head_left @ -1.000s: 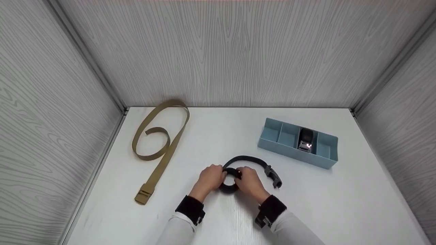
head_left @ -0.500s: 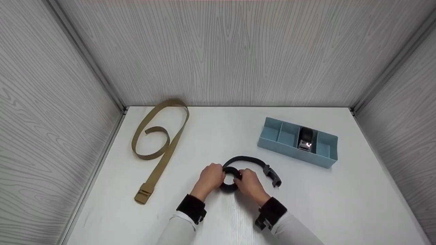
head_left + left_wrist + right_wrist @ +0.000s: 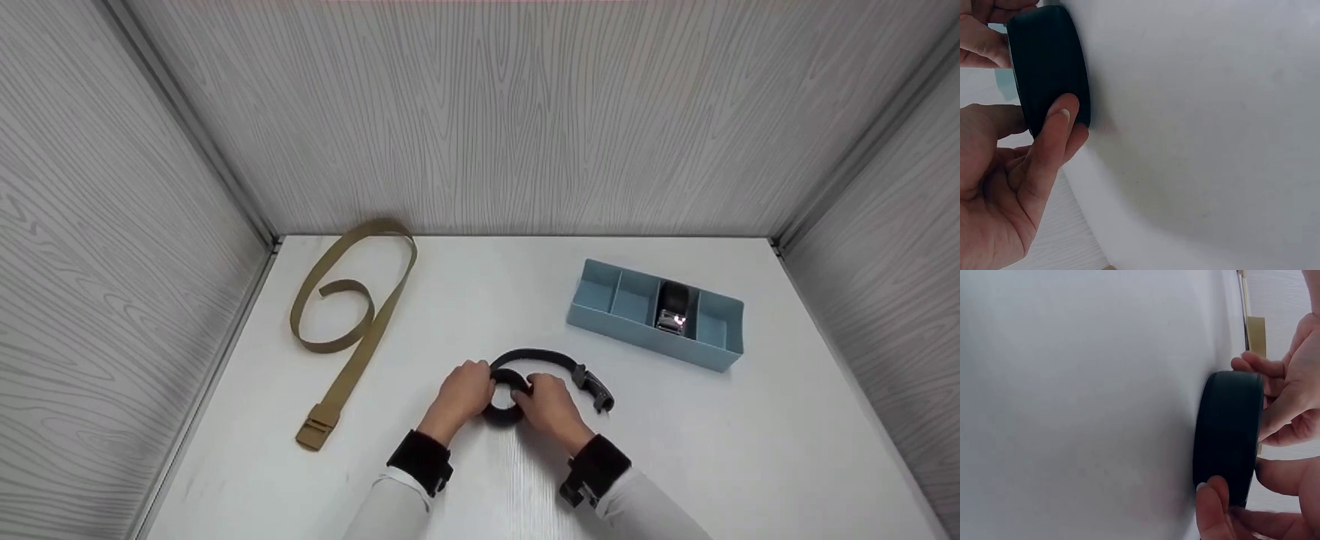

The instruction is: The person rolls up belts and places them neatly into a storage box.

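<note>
A black belt (image 3: 501, 418) is wound into a ring-shaped coil, standing on its edge on the white table between my hands. Its loose end arcs from behind the coil out to the right, ending in a dark buckle (image 3: 594, 388). My left hand (image 3: 466, 390) pinches the coil's left side; in the left wrist view the thumb is inside the ring and fingers lie on the outer face (image 3: 1047, 62). On the opposite side, my right hand (image 3: 553, 405) pinches the coil between thumb and fingers, as the right wrist view also shows around the dark outer band (image 3: 1227, 430).
A tan webbing belt (image 3: 354, 365) lies in loops at the left, its buckle toward the front. At the back right stands a blue divided tray (image 3: 651, 341), with a rolled black belt (image 3: 675, 300) in one compartment. Grey wood-grain walls (image 3: 495, 120) enclose the table's back and sides.
The belt's loose end and buckle have slid slightly left, closer to the coil. My right thumb and fingers have shifted a little on the coil; the left hand stays nearly in place.
</note>
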Demonstrator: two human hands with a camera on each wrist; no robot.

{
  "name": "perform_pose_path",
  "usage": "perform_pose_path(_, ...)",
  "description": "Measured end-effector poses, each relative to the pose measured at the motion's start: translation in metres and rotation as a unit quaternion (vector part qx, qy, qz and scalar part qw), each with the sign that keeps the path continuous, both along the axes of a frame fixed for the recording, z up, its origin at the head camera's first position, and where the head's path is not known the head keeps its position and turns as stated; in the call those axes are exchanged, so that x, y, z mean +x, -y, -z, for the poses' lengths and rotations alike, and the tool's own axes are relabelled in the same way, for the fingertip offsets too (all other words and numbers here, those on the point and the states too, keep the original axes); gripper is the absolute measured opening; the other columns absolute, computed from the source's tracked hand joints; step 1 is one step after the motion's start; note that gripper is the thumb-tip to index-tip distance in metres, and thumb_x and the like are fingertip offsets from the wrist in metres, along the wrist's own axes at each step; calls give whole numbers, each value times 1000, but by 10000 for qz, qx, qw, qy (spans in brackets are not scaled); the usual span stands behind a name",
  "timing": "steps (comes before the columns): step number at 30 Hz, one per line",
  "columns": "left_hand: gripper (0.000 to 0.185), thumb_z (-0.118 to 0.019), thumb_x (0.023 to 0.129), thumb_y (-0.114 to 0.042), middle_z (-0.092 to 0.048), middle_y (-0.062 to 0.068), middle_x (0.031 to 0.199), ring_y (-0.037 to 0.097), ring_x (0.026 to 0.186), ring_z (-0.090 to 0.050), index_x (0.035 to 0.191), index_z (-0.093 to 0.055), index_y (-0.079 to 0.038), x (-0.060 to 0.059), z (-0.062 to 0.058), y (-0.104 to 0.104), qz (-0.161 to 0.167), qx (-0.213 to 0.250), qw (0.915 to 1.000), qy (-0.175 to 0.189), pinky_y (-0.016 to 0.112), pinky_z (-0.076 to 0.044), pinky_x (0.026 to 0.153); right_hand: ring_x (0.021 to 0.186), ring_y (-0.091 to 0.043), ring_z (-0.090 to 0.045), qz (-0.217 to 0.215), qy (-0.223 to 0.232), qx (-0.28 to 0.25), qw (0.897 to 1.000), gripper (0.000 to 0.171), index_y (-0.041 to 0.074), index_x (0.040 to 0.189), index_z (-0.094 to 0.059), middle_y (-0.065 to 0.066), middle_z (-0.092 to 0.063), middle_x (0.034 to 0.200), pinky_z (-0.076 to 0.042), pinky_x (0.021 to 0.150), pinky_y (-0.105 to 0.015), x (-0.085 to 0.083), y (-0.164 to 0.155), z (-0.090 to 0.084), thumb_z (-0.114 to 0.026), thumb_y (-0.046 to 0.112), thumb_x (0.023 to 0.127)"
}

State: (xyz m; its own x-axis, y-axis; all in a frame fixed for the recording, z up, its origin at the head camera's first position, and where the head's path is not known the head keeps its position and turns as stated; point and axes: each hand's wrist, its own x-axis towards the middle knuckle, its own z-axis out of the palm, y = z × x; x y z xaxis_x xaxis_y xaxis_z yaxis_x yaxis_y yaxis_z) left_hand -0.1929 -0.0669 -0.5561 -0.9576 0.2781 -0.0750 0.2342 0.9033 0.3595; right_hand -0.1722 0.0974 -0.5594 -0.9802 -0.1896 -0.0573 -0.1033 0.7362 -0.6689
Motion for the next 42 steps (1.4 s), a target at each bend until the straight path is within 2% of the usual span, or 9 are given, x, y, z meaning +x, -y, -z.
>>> perform_pose_path(4,14,-64,91,-12,-64,17,81,31,79,-65,89,-63,3,0,-2,0,-19,86,10000,37,42,-51,69,81,-27,-59,66,151,299,9994,21,-3,90,-63,-11,-59,83,-48,73,-41,4,4,0,-67,18,92)
perform_pose_path(8,15,-68,88,-12,-65,13,77,26,72,-64,83,-65,1,-2,-4,0,-107,84,9999,-13,40,-51,66,91,-32,-59,-166,-4,577,9982,17,-7,98,-64,-17,-59,90,-48,80,-45,1,6,1,-62,9,93)
perform_pose_path(12,15,-69,88,-14,-65,12,76,24,70,-64,82,-67,0,-2,-2,-1,-35,-54,10000,-45,38,-51,63,82,-28,-57,-515,-137,541,9971,5,-3,88,-63,-13,-56,85,-48,76,-45,-2,6,1,-61,2,90)
perform_pose_path(16,14,-69,87,-14,-65,12,76,25,69,-64,82,-67,-1,-2,1,-2,-13,-163,9998,-105,39,-51,62,78,-26,-54,-701,-256,482,9960,4,1,83,-61,-10,-53,82,-47,73,-44,-3,3,1,-61,0,87)
perform_pose_path(25,8,-66,84,-6,-65,14,76,24,68,-63,80,-67,1,-2,1,-8,-292,70,9995,107,39,-52,62,85,-27,-57,-236,145,249,9993,19,-6,95,-62,-14,-59,88,-48,79,-45,2,-2,0,-67,11,88)
perform_pose_path(30,11,-71,84,-12,-66,13,78,24,69,-64,82,-67,-1,-1,0,-9,-288,-22,9995,140,39,-52,62,92,-28,-59,-190,100,298,9993,12,-2,97,-64,-15,-62,95,-48,83,-46,1,-4,1,-63,4,87)
perform_pose_path(35,16,-74,86,-16,-67,13,86,28,79,-67,93,-66,-3,3,1,-11,72,-419,9990,-154,40,-52,64,103,-31,-60,-492,-45,252,9985,16,1,99,-66,-17,-64,106,-47,90,-47,-1,-3,3,-59,-1,85)
perform_pose_path(38,18,-75,85,-18,-68,12,85,30,78,-68,92,-66,-4,4,3,-11,138,-630,9969,-444,42,-52,62,98,-29,-61,-423,-49,224,9988,15,0,99,-66,-16,-65,103,-48,88,-46,0,-4,3,-60,0,86)
perform_pose_path(42,18,-77,83,-19,-68,11,82,30,74,-67,89,-66,-5,2,4,-12,120,-812,9951,-543,42,-51,60,83,-24,-60,-98,201,177,9996,12,-2,96,-63,-12,-62,92,-50,76,-42,4,-6,2,-65,6,88)
